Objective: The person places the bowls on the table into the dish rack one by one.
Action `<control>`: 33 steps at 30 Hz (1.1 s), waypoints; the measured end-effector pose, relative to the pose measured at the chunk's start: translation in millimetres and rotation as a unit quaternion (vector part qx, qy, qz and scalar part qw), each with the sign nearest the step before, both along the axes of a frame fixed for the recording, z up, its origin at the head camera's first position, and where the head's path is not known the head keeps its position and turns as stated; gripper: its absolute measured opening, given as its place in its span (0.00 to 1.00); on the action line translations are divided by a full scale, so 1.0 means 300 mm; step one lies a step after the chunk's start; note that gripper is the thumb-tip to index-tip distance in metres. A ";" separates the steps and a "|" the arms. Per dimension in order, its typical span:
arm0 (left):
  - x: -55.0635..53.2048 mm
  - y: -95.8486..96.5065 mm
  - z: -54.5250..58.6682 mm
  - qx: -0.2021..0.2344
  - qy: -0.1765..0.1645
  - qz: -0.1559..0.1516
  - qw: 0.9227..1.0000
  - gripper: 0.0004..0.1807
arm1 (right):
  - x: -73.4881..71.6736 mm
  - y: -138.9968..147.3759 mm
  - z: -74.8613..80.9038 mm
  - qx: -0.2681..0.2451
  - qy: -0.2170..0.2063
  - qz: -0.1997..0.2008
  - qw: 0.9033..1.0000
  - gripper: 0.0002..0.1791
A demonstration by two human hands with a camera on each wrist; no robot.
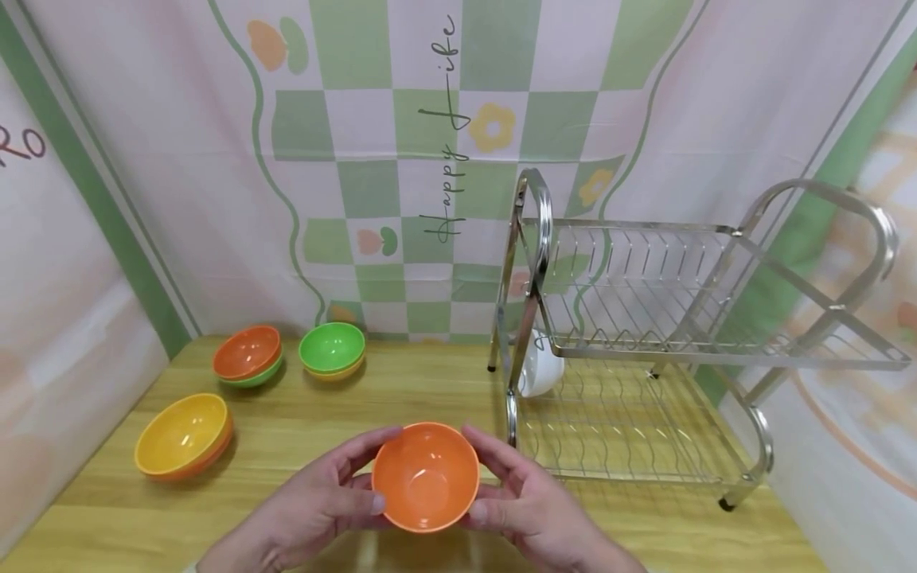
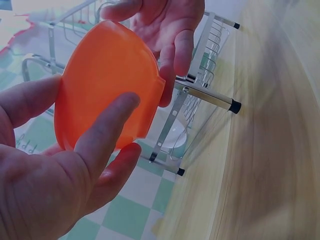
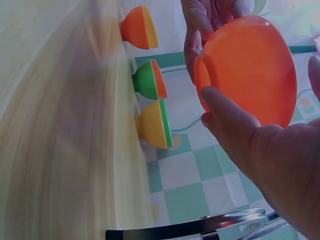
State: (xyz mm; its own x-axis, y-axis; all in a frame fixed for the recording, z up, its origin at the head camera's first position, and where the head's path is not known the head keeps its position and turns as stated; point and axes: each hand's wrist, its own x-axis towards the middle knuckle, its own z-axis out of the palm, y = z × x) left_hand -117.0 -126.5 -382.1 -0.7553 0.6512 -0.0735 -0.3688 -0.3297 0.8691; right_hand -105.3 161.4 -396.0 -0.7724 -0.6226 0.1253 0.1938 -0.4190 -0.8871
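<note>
An orange bowl is held above the table between both hands, its inside facing the head camera. My left hand grips its left side, thumb near the rim. On the opposite side my right hand holds it the same way. Both wrist views show the bowl's smooth outside and fingers against it; its foot ring shows in the right wrist view. Inside the lower tier of the metal dish rack, a white bowl stands tilted at the left end.
Stacked bowls stand at the left of the wooden table: a yellow bowl on an orange one, an orange-red bowl on a green one, a green bowl on a yellow one. A checked curtain hangs behind.
</note>
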 end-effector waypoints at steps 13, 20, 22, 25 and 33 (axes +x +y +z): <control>0.007 0.017 0.010 -0.007 -0.012 -0.001 1.000 0.42 | 0.001 0.001 -0.004 0.005 0.022 -0.010 1.000 0.47; 0.012 0.022 0.012 -0.002 -0.010 0.002 1.000 0.43 | 0.000 0.000 -0.013 -0.010 0.026 -0.016 0.999 0.46; 0.011 0.025 0.011 0.004 -0.007 -0.001 1.000 0.42 | 0.001 0.000 -0.015 -0.015 0.024 -0.019 0.999 0.45; 0.009 0.029 0.008 0.013 -0.001 -0.004 1.000 0.42 | 0.002 0.000 -0.016 -0.019 0.022 -0.026 0.999 0.43; 0.008 0.045 0.004 0.020 0.003 -0.007 1.000 0.41 | 0.004 0.012 -0.022 -0.014 0.029 -0.046 0.998 0.40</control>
